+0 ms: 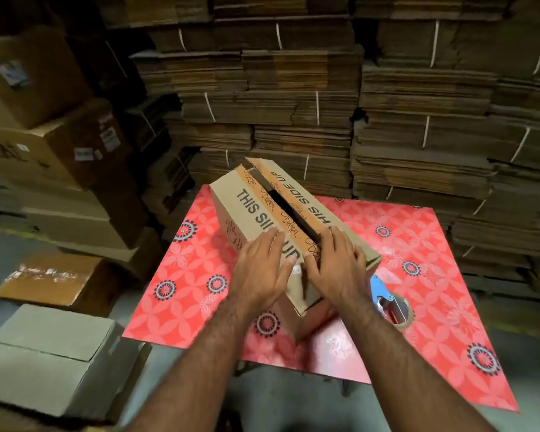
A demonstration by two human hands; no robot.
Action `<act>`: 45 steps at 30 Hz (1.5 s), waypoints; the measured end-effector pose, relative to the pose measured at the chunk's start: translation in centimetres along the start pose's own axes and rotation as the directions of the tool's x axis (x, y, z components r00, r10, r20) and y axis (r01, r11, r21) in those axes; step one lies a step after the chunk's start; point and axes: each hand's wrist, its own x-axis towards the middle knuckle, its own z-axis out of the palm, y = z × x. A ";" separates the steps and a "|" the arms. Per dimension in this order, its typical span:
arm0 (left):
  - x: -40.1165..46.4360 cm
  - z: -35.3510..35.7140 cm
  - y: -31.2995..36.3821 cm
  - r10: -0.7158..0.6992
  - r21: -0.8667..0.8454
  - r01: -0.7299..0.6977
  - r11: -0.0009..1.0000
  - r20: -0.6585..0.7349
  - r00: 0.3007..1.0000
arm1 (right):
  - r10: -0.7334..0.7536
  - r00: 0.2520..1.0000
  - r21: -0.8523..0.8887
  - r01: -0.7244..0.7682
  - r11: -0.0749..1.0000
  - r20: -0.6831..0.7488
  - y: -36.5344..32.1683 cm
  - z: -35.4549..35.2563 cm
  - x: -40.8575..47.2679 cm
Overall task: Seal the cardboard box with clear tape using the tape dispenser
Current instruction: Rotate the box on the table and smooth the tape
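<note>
A brown cardboard box [250, 210] printed "THIS SIDE UP" lies on the red patterned table [418, 244], its long axis running away from me. Its two top flaps are folded down with a dark gap between them. My left hand [262, 269] presses flat on the left flap at the near end. My right hand [334, 266] presses flat on the right flap beside it. A blue tape dispenser [387, 299] with a clear tape roll lies on the table just right of my right wrist, untouched.
Tall stacks of flattened cardboard [293, 88] fill the back and right. Sealed cartons [60, 145] pile up at the left, with a grey box [44, 353] and a taped brown box [53, 279] on the floor at lower left.
</note>
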 end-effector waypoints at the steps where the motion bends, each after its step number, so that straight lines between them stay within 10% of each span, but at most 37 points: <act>1: 0.6 0.0 -0.6 0.015 0.021 -0.016 1.000 0.045 0.999 | 0.031 0.999 -0.004 -0.030 1.000 0.024 -0.3 0.1 0.4; 19: 12.9 2.3 -11.3 0.309 0.016 -0.328 0.945 0.293 0.905 | 0.428 0.903 -0.175 -0.415 0.893 0.045 -4.7 3.9 1.3; 29: 20.1 0.4 -14.8 -0.043 -0.016 0.048 0.999 0.240 0.970 | 0.694 0.712 -0.038 -0.695 0.718 0.107 -7.5 2.2 1.4; 45: 20.8 -0.4 -18.9 -0.295 0.201 0.229 0.952 0.418 0.859 | 0.585 0.811 -0.174 -0.574 0.801 0.019 -5.1 5.5 2.2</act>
